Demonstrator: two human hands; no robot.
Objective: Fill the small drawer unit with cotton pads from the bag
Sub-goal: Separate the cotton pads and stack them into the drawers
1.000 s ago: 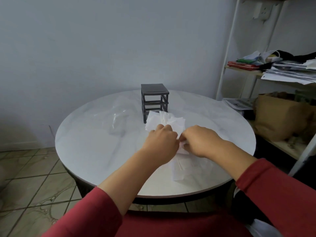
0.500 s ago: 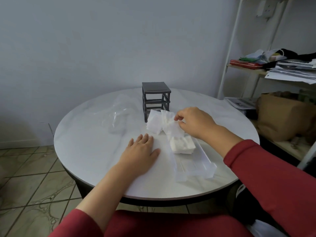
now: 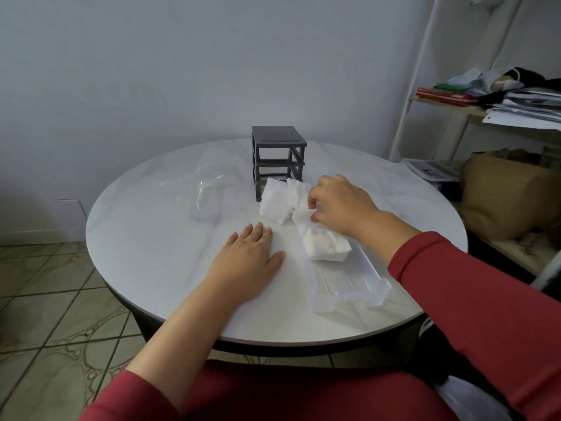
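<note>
A dark grey drawer frame (image 3: 277, 156) stands at the back of the round white table (image 3: 145, 238), its slots without drawers. A clear plastic drawer (image 3: 349, 281) lies pulled out near the front right, with a stack of white cotton pads (image 3: 328, 246) in its far end. More loose cotton pads (image 3: 277, 202) lie heaped in front of the frame. My right hand (image 3: 340, 205) pinches pads from this heap, just above the drawer. My left hand (image 3: 247, 262) lies flat on the table, left of the drawer, fingers straight.
A crumpled clear plastic bag (image 3: 203, 192) lies left of the frame. A white shelf (image 3: 491, 110) with papers and a brown paper bag (image 3: 510, 192) stands close on the right. Tiled floor shows below on the left.
Both hands were together over the drawer with the pads. The left hand has drawn back and laid itself flat on the table; the right hand has moved to the loose heap and pinches pads.
</note>
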